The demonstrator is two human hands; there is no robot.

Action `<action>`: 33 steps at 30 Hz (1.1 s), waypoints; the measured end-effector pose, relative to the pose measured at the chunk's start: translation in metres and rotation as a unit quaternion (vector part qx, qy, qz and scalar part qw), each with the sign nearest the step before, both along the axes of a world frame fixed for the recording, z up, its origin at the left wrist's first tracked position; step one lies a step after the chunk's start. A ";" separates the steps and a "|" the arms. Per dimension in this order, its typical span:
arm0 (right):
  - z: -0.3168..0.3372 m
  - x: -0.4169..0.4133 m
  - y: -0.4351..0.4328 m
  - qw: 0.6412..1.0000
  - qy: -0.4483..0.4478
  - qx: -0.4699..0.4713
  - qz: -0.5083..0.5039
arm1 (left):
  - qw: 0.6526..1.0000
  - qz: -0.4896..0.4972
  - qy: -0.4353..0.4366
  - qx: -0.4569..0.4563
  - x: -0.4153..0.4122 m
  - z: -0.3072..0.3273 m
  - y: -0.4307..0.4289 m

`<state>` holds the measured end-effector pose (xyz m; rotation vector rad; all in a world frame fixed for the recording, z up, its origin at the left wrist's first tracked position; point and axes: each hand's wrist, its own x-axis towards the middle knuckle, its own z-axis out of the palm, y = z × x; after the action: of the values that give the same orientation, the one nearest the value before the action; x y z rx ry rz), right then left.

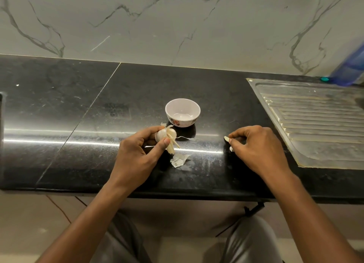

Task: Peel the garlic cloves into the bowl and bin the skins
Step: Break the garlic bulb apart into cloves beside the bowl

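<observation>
- Nearest the lens, the person's legs (250, 241) in grey cloth sit under the desk (59, 115) edge, with both forearms reaching up over it.
- The fingers (165, 143) of the left hand (137, 152) are curled round a garlic bulb (167, 133), thumb pressed on its side. The bulb looks largely whole, with dry stem strands splayed out at its 5 o'clock.
- The right hand (256, 144) has its fingertips pinched together on a single clove (226, 138), held low over the desk. I cannot tell whether that clove is bare yet; a pale scrap shows just below it.
- Loose skins (179, 160) lie on the desk at 5 o'clock from the bulb, and a thin wisp trails at its 3 o'clock.
- The bowl (182, 113) stands at 12 o'clock from the bulb, near but apart, and appears to hold nothing.
- A steel draining board (315, 121) lies at 3 o'clock. No bin is in view.
- Judgement: early going. One clove seems to be off the bulb and none is in the bowl. Most of the peeling and all of the skin disposal are left.
</observation>
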<state>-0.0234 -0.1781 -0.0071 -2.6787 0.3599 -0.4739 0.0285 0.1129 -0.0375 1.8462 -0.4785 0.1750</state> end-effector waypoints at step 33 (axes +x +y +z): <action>0.003 0.032 0.086 0.926 0.017 0.307 0.220 | 0.984 -0.089 0.076 -0.131 0.003 0.000 -0.008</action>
<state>0.0083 -0.0924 -0.0044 -2.0607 -0.0873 -0.1392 0.0314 0.1044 -0.0371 1.5368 -0.4871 -0.0248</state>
